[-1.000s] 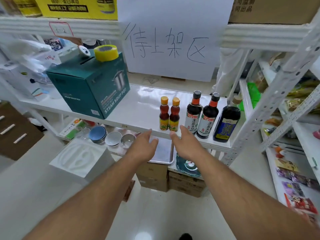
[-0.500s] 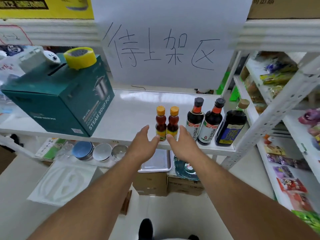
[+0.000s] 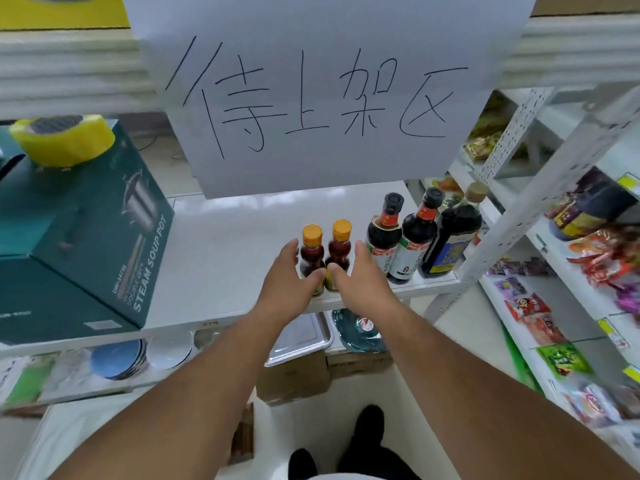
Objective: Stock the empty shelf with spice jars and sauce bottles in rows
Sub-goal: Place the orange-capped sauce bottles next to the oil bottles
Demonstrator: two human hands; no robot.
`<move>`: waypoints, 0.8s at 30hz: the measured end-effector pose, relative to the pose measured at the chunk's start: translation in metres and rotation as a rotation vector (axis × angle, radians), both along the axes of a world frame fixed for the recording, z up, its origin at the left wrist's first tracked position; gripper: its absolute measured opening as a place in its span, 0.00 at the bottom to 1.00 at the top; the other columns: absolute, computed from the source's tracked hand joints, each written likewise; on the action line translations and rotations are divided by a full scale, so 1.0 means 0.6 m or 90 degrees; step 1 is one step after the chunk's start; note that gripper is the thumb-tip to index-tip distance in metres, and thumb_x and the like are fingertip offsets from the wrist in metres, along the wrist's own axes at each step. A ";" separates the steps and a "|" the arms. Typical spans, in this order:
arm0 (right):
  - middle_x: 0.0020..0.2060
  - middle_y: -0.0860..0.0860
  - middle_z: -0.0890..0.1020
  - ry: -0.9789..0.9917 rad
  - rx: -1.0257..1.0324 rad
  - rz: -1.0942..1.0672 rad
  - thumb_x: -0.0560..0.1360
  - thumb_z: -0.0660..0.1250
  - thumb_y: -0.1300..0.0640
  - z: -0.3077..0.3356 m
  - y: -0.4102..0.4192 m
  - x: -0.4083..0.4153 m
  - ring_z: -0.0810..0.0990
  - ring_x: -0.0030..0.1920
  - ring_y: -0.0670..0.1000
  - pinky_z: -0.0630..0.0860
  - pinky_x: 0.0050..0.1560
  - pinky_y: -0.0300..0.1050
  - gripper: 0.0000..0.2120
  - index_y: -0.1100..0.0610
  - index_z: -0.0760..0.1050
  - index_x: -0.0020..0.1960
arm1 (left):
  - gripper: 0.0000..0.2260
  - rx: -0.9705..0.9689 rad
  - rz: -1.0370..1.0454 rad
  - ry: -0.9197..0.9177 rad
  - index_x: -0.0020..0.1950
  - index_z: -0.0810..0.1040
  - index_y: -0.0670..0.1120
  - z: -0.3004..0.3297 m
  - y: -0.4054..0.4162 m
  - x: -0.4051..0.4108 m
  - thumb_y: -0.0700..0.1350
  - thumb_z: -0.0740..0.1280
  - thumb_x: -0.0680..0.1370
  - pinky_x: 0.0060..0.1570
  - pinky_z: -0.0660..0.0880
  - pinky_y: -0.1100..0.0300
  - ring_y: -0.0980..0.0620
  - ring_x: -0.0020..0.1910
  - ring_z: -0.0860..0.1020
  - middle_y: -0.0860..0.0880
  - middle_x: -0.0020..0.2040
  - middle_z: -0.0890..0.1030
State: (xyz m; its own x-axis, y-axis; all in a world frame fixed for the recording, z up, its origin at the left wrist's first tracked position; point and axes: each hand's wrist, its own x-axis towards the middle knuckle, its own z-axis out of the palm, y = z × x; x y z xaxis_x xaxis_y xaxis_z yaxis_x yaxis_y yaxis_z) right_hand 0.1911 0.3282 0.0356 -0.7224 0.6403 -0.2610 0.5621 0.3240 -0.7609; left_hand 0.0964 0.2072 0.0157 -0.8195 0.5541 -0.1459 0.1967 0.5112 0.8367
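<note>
A green steam soup pot box (image 3: 83, 237) topped with a roll of yellow tape (image 3: 64, 138) fills the left of the frame on the white shelf (image 3: 221, 251), below a hand-lettered paper sign (image 3: 325, 95). At centre, near the shelf's front edge, two small orange-capped sauce bottles (image 3: 325, 258) stand upright and touching. The left hand (image 3: 287, 282) flanks the left bottle and the right hand (image 3: 360, 282) the right one, fingers nearly straight alongside the glass and thumbs meeting low in front of the labels; neither has curled round a bottle. To the right stand two dark soy sauce bottles (image 3: 398, 237) with red neck bands, then a broader dark bottle with a cork-coloured cap (image 3: 453, 233), closing the row beside the perforated shelf post (image 3: 512, 233).

The small bottles look light but probably glass, smooth and breakable, and top-heavy enough to tip; they are best taken round the body, just under the shoulder. The thumbs cover their lower labels, so the brand is unreadable. Whether the fingers actually touch the glass cannot be made out. The box runs out of frame at left, and the snack packets (image 3: 540, 317) at right are blurred.
</note>
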 end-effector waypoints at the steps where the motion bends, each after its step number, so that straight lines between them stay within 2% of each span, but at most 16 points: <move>1: 0.80 0.50 0.61 0.005 -0.002 -0.002 0.83 0.64 0.47 -0.001 0.002 -0.007 0.63 0.78 0.55 0.64 0.72 0.50 0.35 0.53 0.50 0.83 | 0.33 0.011 -0.007 0.006 0.79 0.62 0.53 0.001 0.005 -0.003 0.50 0.74 0.78 0.67 0.67 0.56 0.50 0.73 0.70 0.52 0.75 0.71; 3: 0.77 0.50 0.67 0.020 -0.007 -0.010 0.82 0.65 0.49 -0.006 0.006 -0.021 0.68 0.75 0.56 0.67 0.71 0.53 0.32 0.50 0.55 0.81 | 0.30 0.026 -0.017 0.015 0.76 0.66 0.55 0.002 0.013 -0.009 0.48 0.74 0.77 0.65 0.68 0.58 0.52 0.69 0.73 0.54 0.72 0.74; 6: 0.66 0.49 0.76 0.057 -0.009 -0.021 0.80 0.67 0.51 -0.014 0.013 -0.037 0.76 0.65 0.53 0.73 0.66 0.51 0.25 0.48 0.63 0.74 | 0.26 0.037 -0.011 0.021 0.72 0.70 0.58 -0.004 0.019 -0.021 0.47 0.74 0.77 0.68 0.71 0.54 0.54 0.65 0.76 0.57 0.67 0.77; 9: 0.62 0.48 0.77 0.080 -0.013 -0.030 0.80 0.68 0.54 -0.016 0.018 -0.048 0.76 0.60 0.51 0.71 0.61 0.46 0.22 0.49 0.66 0.71 | 0.22 0.053 0.001 0.019 0.66 0.72 0.61 -0.006 0.021 -0.034 0.45 0.75 0.76 0.67 0.73 0.54 0.56 0.62 0.77 0.59 0.61 0.79; 16: 0.58 0.49 0.78 0.077 0.024 -0.039 0.80 0.69 0.54 -0.029 0.022 -0.057 0.77 0.58 0.52 0.75 0.61 0.51 0.16 0.51 0.70 0.66 | 0.21 0.045 -0.030 0.004 0.66 0.72 0.58 -0.016 0.025 -0.039 0.45 0.75 0.77 0.58 0.70 0.62 0.55 0.58 0.77 0.59 0.58 0.79; 20: 0.57 0.48 0.78 0.080 0.049 -0.030 0.80 0.69 0.53 -0.033 0.022 -0.056 0.77 0.57 0.52 0.76 0.61 0.52 0.15 0.50 0.70 0.65 | 0.19 0.046 -0.050 0.018 0.68 0.74 0.55 -0.021 0.022 -0.041 0.46 0.74 0.78 0.62 0.77 0.54 0.54 0.58 0.80 0.57 0.59 0.81; 24: 0.55 0.48 0.78 0.083 0.077 -0.016 0.81 0.68 0.51 -0.032 0.019 -0.045 0.77 0.55 0.51 0.77 0.59 0.52 0.14 0.50 0.70 0.64 | 0.19 0.059 -0.067 0.034 0.68 0.75 0.55 -0.016 0.009 -0.048 0.47 0.73 0.79 0.65 0.77 0.49 0.56 0.60 0.80 0.57 0.60 0.82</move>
State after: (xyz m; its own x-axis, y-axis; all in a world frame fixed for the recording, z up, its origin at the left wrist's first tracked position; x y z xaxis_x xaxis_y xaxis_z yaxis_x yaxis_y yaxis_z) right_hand 0.1641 0.3398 0.0166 -0.7286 0.6796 -0.0857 0.4702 0.4053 -0.7840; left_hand 0.0677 0.2125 0.0063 -0.7614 0.6464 -0.0481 0.2909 0.4070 0.8659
